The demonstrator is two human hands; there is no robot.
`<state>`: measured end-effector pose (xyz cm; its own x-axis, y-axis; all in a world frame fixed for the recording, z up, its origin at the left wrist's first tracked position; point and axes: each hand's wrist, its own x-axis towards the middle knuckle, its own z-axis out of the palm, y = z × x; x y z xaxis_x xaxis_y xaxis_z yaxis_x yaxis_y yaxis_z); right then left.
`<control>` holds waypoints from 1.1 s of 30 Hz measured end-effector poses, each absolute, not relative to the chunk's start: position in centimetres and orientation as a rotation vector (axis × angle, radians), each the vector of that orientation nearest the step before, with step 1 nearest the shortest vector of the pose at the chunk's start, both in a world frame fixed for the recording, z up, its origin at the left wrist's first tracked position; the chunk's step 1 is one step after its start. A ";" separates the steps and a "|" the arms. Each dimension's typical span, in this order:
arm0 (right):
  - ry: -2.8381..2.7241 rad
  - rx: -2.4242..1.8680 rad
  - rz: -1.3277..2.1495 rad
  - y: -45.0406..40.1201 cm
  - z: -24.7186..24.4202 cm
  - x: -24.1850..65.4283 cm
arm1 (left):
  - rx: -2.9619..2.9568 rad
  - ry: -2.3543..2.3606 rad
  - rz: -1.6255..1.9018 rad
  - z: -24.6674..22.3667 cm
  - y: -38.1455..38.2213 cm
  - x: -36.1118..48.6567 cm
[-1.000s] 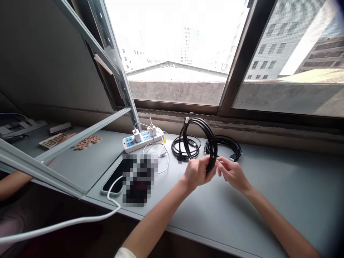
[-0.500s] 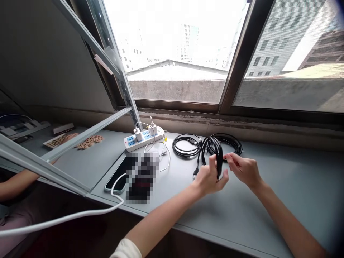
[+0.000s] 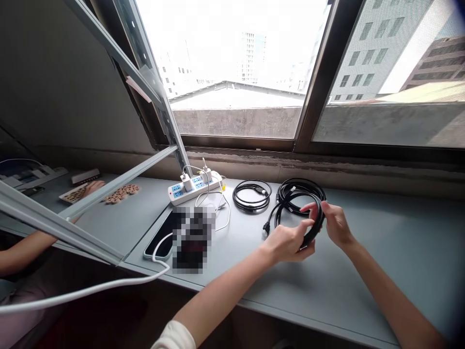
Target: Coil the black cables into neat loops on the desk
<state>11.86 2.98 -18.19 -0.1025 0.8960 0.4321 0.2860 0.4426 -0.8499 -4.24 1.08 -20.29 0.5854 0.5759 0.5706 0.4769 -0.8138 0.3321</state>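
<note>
A coiled black cable (image 3: pixel 317 224) is held up above the table between both hands. My left hand (image 3: pixel 290 240) grips the near side of the coil, thumb on top and fingers beneath. My right hand (image 3: pixel 336 224) is closed on the coil's right side; its fingertips are partly hidden behind the loops. From the held coil, a length ending in a black connector (image 3: pixel 267 228) with a clear tip hangs to the left over the table. Behind it lies a second coiled black cable (image 3: pixel 301 183), and to the left a smaller coiled black cable (image 3: pixel 251 209) lies flat.
A white power strip (image 3: pixel 196 188) with plugged-in chargers and white cords stands near the window. A phone (image 3: pixel 160 237) and a blurred dark item (image 3: pixel 191 242) lie at the left. Beyond a metal frame (image 3: pixel 119 182), another person's arm (image 3: pixel 32 247) reaches toward small brown pieces (image 3: pixel 121 193).
The held coil has moved right and turned so its loop faces me more. My right hand, earlier beside the coil with fingers pinched, is now closed on it.
</note>
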 end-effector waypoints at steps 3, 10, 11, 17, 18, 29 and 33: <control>-1.547 -1.073 0.829 2.9 -17.8 11.8 | 2.716 0.898 1.003 -20.0 1.1 -4.3; -1.481 -1.269 0.484 2.8 -17.3 12.3 | 2.777 0.910 1.091 -20.5 1.5 -4.1; -1.474 -1.279 0.428 2.8 -17.2 12.4 | 2.774 0.918 1.110 -20.6 1.6 -4.1; -1.483 -1.220 0.416 2.7 -17.2 12.1 | 2.771 0.889 1.116 -20.9 1.8 -4.1; -1.508 -1.193 0.441 2.5 -17.2 11.9 | 2.770 0.877 1.104 -20.9 1.8 -4.2; -1.655 -0.887 0.942 1.2 -15.4 7.1 | 2.888 0.924 0.892 -22.2 3.2 -4.1; -1.630 -0.830 0.970 1.6 -14.0 6.6 | 2.625 0.896 0.947 -20.0 3.0 -5.2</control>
